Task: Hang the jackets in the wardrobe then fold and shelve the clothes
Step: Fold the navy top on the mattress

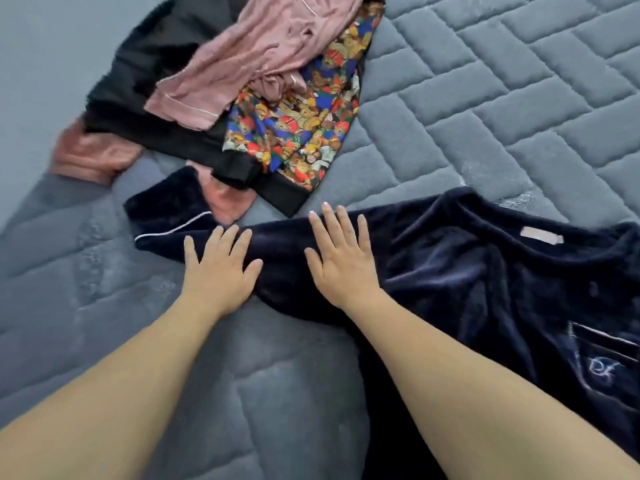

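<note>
The top (485, 271) is dark navy with thin white piping. Just beyond it lies a black garment (152, 81). On that garment are a dusty pink piece (263, 39) and a cloth (304, 126) printed with brown teddy bears in red, blue, green and yellow. The quilted bedcover (519, 98) beneath is grey.

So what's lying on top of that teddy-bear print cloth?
A pink top is draped over the upper part of the teddy-bear print cloth. What the cloth looks like beneath the top is hidden.

The navy top (485, 271) runs off the right and lower edges; the black garment (156, 81) lies blurred, partly buried under the pink one (249, 53).
</note>
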Motion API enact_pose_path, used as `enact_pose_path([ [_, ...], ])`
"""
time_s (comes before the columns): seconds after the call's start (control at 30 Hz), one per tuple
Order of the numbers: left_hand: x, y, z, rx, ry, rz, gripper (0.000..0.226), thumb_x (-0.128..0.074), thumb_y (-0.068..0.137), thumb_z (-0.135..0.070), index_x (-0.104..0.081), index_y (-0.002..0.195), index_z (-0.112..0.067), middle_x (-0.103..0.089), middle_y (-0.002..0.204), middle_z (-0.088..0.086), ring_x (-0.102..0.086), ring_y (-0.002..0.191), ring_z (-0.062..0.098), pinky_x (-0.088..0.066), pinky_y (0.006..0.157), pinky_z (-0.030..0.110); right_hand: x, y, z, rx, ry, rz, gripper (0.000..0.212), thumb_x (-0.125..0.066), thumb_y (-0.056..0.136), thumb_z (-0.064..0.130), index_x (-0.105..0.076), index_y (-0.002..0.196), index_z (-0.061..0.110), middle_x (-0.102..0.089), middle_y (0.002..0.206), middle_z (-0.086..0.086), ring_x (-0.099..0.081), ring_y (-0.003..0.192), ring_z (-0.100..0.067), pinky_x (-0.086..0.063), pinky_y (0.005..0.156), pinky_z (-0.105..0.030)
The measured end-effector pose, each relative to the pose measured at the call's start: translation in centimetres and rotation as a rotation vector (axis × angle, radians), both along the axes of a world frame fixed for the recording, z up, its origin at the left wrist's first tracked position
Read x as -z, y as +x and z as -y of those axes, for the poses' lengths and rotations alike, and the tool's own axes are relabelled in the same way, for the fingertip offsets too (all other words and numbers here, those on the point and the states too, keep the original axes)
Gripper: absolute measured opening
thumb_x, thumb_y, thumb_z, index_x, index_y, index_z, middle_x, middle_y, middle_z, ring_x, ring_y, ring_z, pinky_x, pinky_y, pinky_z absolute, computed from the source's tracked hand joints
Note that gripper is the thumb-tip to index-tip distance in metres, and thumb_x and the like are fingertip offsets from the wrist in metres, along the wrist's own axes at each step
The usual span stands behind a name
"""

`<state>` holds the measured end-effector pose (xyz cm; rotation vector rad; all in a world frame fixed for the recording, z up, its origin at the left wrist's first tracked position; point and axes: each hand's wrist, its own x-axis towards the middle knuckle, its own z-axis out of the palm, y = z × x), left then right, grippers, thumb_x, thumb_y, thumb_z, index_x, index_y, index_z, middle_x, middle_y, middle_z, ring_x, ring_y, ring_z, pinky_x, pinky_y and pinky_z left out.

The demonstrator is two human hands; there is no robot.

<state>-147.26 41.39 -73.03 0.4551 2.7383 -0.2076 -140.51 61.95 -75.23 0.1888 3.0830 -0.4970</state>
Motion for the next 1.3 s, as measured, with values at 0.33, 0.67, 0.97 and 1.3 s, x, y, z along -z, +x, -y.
enact_pose_path([
  [0.33, -1.8, -7.4, 9.4, 0.176, -0.221, 0.002, 0.055, -0.064, 0.077, -0.031, -0.053, 0.13, -0.022, -0.033, 0.149, 0.005, -0.027, 0.14, 0.03, -0.012, 0.12, 0.051, 5.5, -2.9, 4.0, 0.126, 0.093, 0.027, 0.068, -0.03, 0.093, 0.05, -0.024, 0.155, 0.021, -0.02, 0.162, -0.001, -0.01, 0.151, -0.02, 0.001, 0.121, -0.049],
  [0.67, -10.0, -12.6, 9.2, -0.016, -0.225, 0.547, 0.017, -0.06, 0.075, -0.026, -0.063, 0.091, -0.02, -0.061, 0.086, 0.001, -0.061, 0.082, 0.024, -0.049, 0.076, 0.032, 4.6, -3.3, 3.7, 0.087, 0.092, 0.151, 0.072, -0.023, 0.093, 0.055, -0.013, 0.157, 0.023, -0.009, 0.165, 0.0, 0.0, 0.152, -0.018, 0.001, 0.121, -0.05],
  [0.97, -2.1, -5.3, 8.6, 0.342, -0.165, 0.153, 0.095, -0.055, 0.084, -0.024, 0.006, 0.156, -0.027, 0.003, 0.163, 0.007, 0.002, 0.15, 0.029, 0.002, 0.118, 0.061, 5.9, -3.2, 3.4, 0.079, 0.127, 0.106, 0.072, -0.025, 0.094, 0.055, -0.013, 0.157, 0.02, -0.01, 0.164, -0.002, -0.003, 0.152, -0.02, 0.002, 0.121, -0.05],
  [1.3, -0.5, -0.1, 4.1, -0.471, 0.159, 0.623, 0.093, -0.032, 0.084, -0.076, 0.036, 0.141, -0.047, 0.054, 0.142, -0.016, 0.046, 0.136, 0.021, 0.01, 0.097, 0.082, 5.6, -3.3, 3.4, 0.074, 0.099, 0.131, 0.075, -0.03, 0.091, 0.056, -0.018, 0.155, 0.02, -0.012, 0.164, -0.003, -0.004, 0.152, -0.022, -0.001, 0.121, -0.053],
])
